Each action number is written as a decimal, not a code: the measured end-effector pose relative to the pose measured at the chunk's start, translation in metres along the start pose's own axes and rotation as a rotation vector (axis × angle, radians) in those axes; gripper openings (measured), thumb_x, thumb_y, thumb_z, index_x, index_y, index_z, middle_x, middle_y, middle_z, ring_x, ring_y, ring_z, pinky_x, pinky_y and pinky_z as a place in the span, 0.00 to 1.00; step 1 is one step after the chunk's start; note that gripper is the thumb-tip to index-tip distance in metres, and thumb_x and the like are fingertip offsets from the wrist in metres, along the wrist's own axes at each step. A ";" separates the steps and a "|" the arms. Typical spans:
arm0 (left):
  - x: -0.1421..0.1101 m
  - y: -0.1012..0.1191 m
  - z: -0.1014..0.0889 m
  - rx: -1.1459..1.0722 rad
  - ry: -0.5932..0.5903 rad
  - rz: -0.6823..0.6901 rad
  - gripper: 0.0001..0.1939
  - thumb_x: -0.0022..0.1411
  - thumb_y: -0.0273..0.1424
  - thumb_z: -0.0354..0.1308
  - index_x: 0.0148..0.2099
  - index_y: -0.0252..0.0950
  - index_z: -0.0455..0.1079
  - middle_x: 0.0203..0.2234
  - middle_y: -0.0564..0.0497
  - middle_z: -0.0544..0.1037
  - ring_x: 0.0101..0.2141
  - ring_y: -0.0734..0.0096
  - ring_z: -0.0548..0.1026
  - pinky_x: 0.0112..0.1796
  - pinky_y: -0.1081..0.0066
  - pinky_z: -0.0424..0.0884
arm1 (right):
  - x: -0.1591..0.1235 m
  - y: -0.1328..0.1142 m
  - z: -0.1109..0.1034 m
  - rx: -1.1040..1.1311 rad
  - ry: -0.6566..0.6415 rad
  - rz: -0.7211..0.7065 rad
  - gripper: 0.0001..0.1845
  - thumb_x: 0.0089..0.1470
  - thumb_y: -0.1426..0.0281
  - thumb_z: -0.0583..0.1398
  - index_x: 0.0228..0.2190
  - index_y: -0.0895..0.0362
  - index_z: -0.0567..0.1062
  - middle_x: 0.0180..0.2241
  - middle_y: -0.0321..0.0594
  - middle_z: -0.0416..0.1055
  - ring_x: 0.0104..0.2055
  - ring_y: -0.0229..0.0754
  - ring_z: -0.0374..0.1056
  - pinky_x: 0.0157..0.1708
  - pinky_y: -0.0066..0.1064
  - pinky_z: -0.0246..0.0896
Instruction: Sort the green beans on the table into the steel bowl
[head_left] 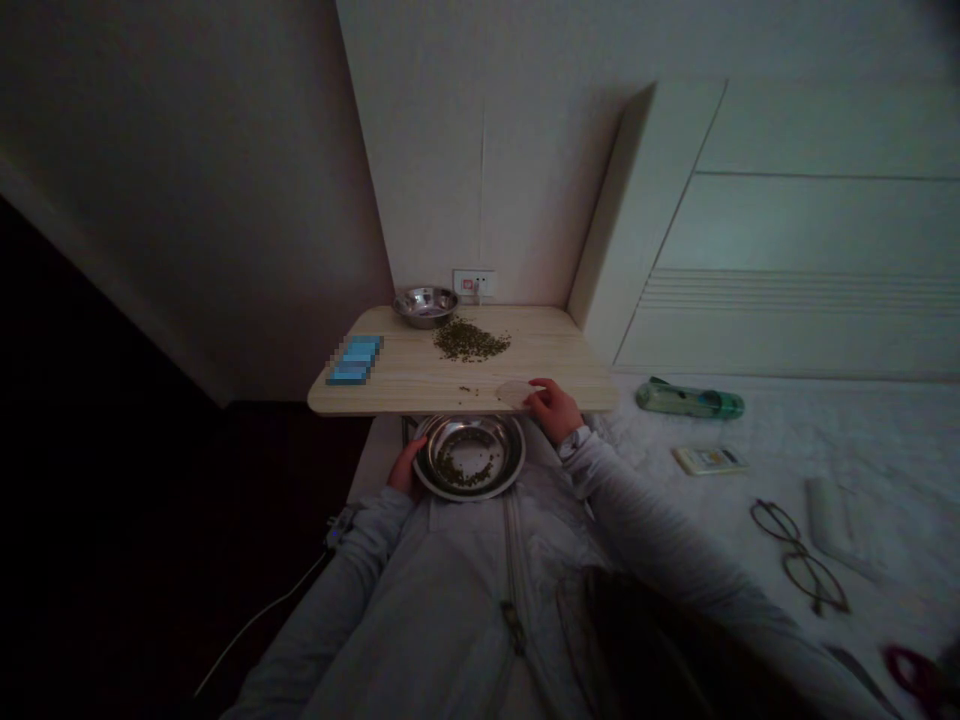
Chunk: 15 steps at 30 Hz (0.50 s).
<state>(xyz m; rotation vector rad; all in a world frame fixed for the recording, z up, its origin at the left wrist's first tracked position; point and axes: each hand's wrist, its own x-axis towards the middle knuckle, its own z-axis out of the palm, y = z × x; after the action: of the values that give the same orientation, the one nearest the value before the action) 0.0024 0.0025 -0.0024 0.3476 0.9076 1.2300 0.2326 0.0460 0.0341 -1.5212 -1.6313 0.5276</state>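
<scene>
My left hand (407, 468) grips the left side of a metal bowl (514, 466) on my lap, just below the table's front edge. Small dark green bits, perhaps beans or dried leaves, lie scattered inside it. Over the front right of the wooden table (405, 385), my right hand (553, 408) pinches the edge of a thin, clear round piece (514, 393), perhaps a plastic lid. A few loose bits lie left of it. Farther back spreads a larger pile of the same green bits (469, 341).
A second metal bowl (426, 308) stands at the table's back left, near a blurred-out blue device (355, 360). A wall socket (474, 283) is behind. On the bed at right lie a green bottle (690, 399), a phone-like object (709, 460) and glasses (799, 552).
</scene>
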 end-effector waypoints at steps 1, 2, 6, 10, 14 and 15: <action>0.000 0.000 0.000 -0.001 -0.002 -0.001 0.09 0.46 0.29 0.50 0.25 0.33 0.71 0.21 0.49 0.77 0.30 0.65 0.73 0.36 0.70 0.66 | -0.001 -0.001 0.001 -0.005 0.001 -0.005 0.14 0.43 0.70 0.50 0.36 0.57 0.63 0.23 0.34 0.69 0.23 0.33 0.63 0.28 0.28 0.58; 0.000 0.000 0.000 -0.002 -0.002 -0.001 0.09 0.46 0.29 0.51 0.26 0.33 0.71 0.21 0.49 0.77 0.31 0.65 0.73 0.36 0.70 0.65 | -0.002 -0.002 0.001 -0.008 0.002 -0.010 0.14 0.43 0.70 0.50 0.36 0.57 0.63 0.23 0.34 0.69 0.23 0.33 0.63 0.28 0.28 0.58; 0.002 -0.001 -0.002 0.002 0.004 -0.005 0.08 0.45 0.29 0.51 0.27 0.33 0.71 0.21 0.49 0.77 0.31 0.64 0.73 0.37 0.70 0.65 | -0.007 -0.007 0.004 0.003 -0.017 -0.029 0.14 0.43 0.69 0.50 0.36 0.57 0.63 0.22 0.33 0.69 0.23 0.33 0.62 0.27 0.27 0.58; 0.004 -0.002 -0.004 0.004 -0.015 0.018 0.08 0.46 0.30 0.51 0.27 0.34 0.71 0.22 0.50 0.77 0.30 0.66 0.73 0.36 0.71 0.66 | -0.015 -0.013 0.010 0.048 -0.070 -0.075 0.14 0.43 0.69 0.50 0.36 0.57 0.63 0.22 0.33 0.68 0.22 0.33 0.62 0.27 0.27 0.58; 0.005 -0.002 -0.005 0.005 -0.023 0.003 0.08 0.46 0.30 0.51 0.26 0.34 0.71 0.20 0.51 0.77 0.30 0.68 0.73 0.36 0.72 0.66 | -0.019 -0.015 0.016 0.143 -0.192 -0.119 0.15 0.43 0.69 0.50 0.36 0.57 0.63 0.22 0.33 0.68 0.21 0.32 0.62 0.25 0.26 0.58; 0.004 -0.002 -0.005 0.006 -0.017 -0.002 0.08 0.46 0.30 0.51 0.26 0.34 0.71 0.20 0.51 0.77 0.30 0.68 0.73 0.36 0.72 0.66 | -0.018 -0.015 0.016 0.182 -0.224 -0.122 0.15 0.43 0.69 0.50 0.37 0.57 0.62 0.21 0.33 0.67 0.21 0.32 0.61 0.24 0.26 0.58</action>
<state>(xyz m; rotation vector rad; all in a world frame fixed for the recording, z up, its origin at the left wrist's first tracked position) 0.0001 0.0048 -0.0083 0.3618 0.8970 1.2204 0.2090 0.0296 0.0315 -1.2564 -1.7797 0.7788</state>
